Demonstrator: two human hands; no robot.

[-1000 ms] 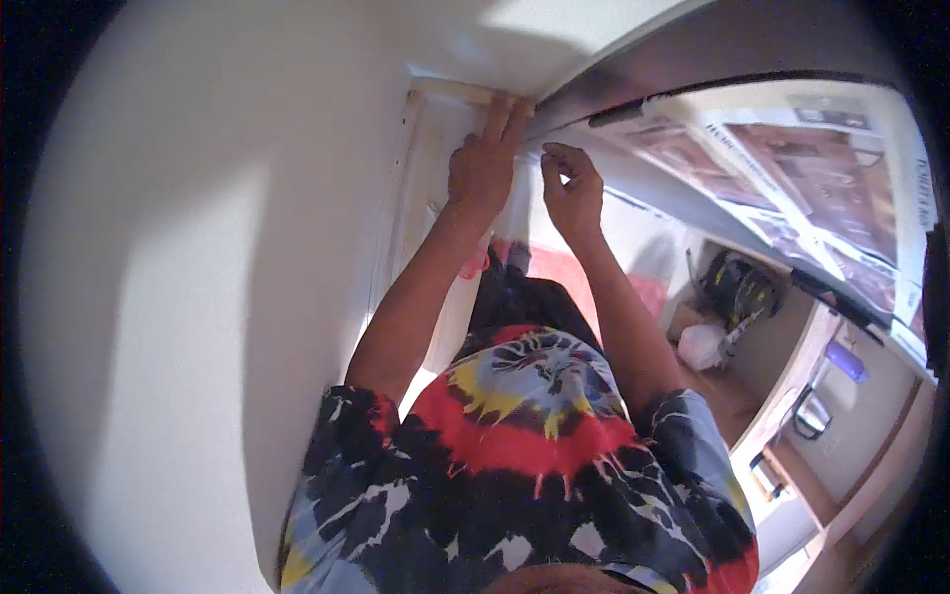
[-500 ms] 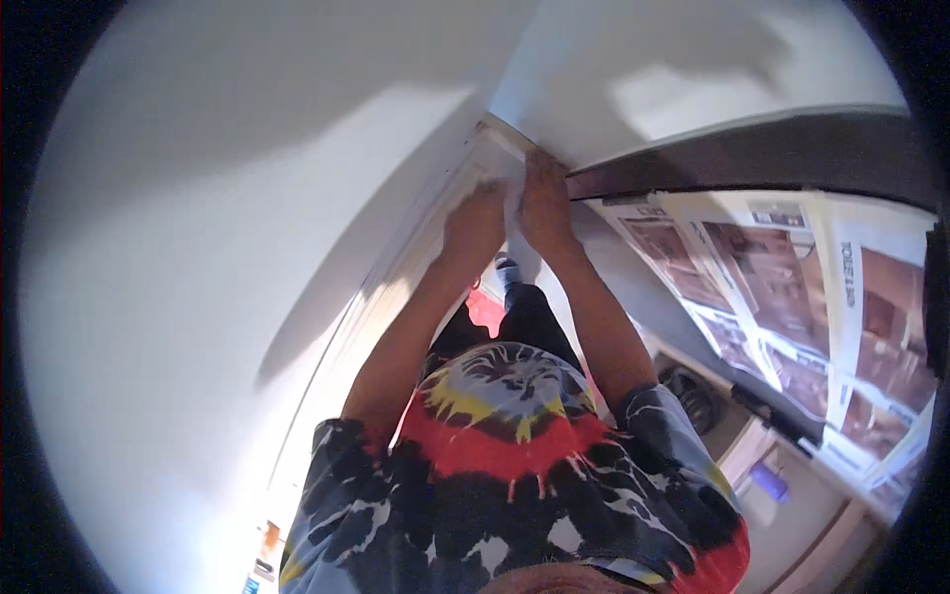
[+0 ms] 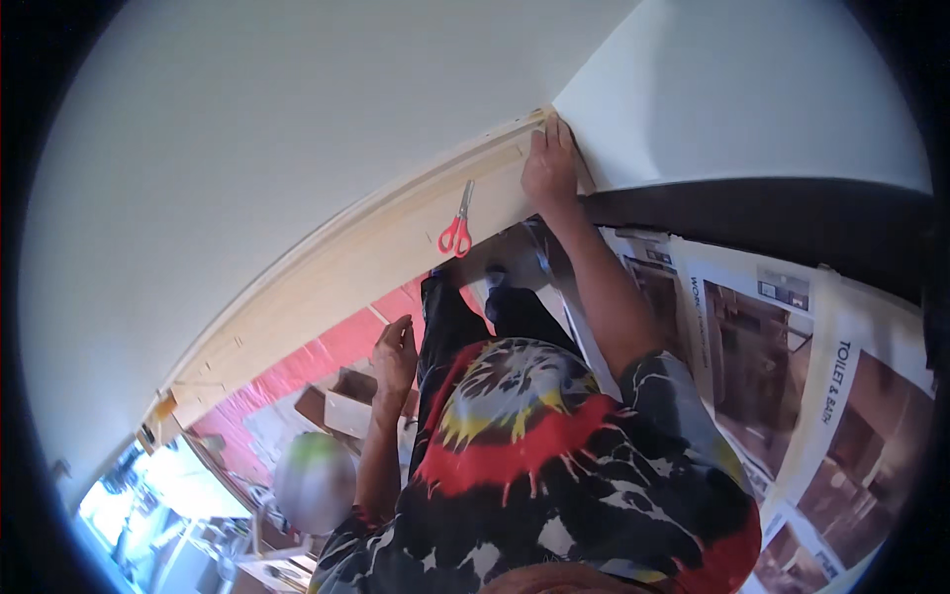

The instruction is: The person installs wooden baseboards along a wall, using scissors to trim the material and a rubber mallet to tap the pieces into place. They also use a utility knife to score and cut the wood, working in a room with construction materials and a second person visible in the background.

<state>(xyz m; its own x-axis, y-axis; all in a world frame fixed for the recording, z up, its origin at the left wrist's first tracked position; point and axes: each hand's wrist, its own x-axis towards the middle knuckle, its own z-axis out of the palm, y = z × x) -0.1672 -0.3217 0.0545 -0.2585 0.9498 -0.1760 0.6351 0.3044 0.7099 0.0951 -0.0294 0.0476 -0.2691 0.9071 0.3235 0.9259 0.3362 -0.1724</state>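
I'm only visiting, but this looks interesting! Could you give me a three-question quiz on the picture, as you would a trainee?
1. Which hand is at the far end of the board?
2. True or false: the scissors are in a hand.
3. Besides silver, which colour do the scissors show? A) blue B) red C) green

Key:
1. The right hand.
2. False; they lie on the board.
3. B.

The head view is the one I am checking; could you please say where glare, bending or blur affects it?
In the head view, glare washes out the lower-left edge; fisheye bending bows the wooden board; the green-and-white object looks blurred, while the red-handled scissors look fairly crisp.
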